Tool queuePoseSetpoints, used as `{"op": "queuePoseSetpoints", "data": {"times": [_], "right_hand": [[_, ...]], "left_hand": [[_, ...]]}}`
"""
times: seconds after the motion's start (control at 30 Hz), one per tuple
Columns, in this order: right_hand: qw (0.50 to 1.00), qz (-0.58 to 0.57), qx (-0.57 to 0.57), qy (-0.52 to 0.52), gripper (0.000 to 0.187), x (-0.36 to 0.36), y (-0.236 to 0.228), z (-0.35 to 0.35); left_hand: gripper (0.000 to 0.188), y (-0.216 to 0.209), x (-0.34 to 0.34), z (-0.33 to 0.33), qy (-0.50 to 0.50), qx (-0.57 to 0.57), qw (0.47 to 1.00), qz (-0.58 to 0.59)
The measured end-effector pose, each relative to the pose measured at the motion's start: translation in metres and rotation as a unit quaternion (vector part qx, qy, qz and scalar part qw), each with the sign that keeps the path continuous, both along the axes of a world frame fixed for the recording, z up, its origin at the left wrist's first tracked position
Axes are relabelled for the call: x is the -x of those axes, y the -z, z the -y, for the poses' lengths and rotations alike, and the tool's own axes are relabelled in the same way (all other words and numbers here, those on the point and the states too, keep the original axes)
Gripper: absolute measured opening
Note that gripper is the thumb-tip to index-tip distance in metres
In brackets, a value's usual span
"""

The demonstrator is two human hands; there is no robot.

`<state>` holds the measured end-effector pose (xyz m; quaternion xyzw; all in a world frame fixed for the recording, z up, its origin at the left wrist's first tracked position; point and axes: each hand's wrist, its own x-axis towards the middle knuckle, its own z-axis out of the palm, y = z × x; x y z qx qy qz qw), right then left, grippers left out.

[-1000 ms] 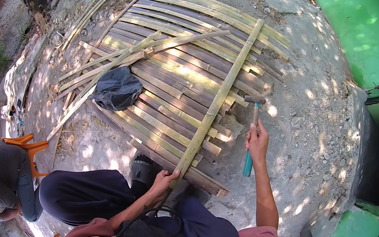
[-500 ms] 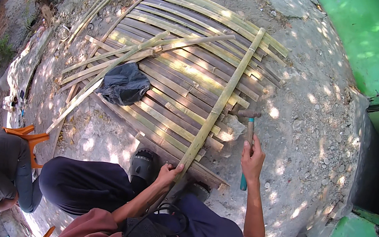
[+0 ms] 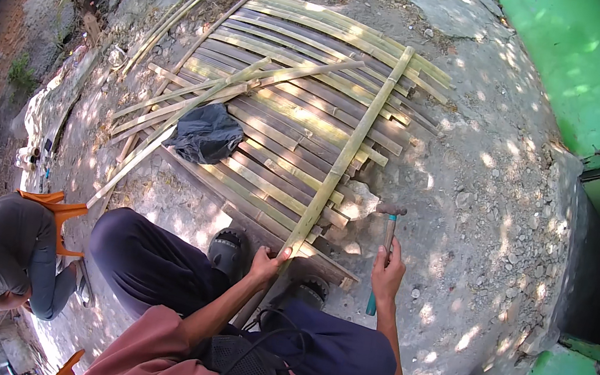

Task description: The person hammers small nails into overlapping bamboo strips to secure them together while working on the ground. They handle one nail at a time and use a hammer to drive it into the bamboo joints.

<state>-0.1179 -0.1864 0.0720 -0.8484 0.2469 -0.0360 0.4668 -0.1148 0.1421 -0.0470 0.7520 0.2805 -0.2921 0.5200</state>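
My left hand point(image 3: 268, 266) is closed around the near end of a long bamboo strip point(image 3: 356, 145). That strip lies crosswise over the right ends of many parallel slats, which form a bamboo panel point(image 3: 299, 111) on the ground. In my right hand point(image 3: 388, 267) is a hammer point(image 3: 388, 234) with a teal and brown handle, gripped around the middle. Its rusty head is up, just right of a pale stone point(image 3: 359, 200) by the slat ends. A crumpled black plastic bag point(image 3: 206, 133) rests on the panel's left part, beside loose bamboo strips point(image 3: 197, 104).
Another person point(image 3: 19, 251) sits low at the left by an orange plastic stool point(image 3: 60, 214). More bamboo strips point(image 3: 173, 24) lie at the far left. A green wall point(image 3: 585, 66) and a dark opening bound the right side. My shoes point(image 3: 229, 246) stand at the panel's near edge.
My right hand and the hammer have come down, nearer to me and slightly left. My left hand keeps its grip on the bamboo strip. The whole view has shifted a little.
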Motion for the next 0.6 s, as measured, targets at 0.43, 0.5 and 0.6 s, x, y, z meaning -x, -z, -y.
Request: {"op": "queuePoseSetpoints", "data": {"times": [0.43,0.5,0.6], "right_hand": [[0.975,0.153,0.096,-0.131,0.059,-0.041,0.038,-0.103],[0.974,0.087,0.140,-0.154,0.061,-0.040,0.048,-0.105],[0.977,0.021,0.119,-0.174,0.066,-0.040,0.048,-0.111]], "left_hand": [[0.114,0.003,-0.007,-0.012,0.067,-0.151,0.985,0.052],[0.112,-0.005,-0.013,-0.007,0.098,-0.155,0.983,0.026],[0.107,-0.015,-0.015,-0.005,0.109,-0.176,0.978,-0.001]]}}
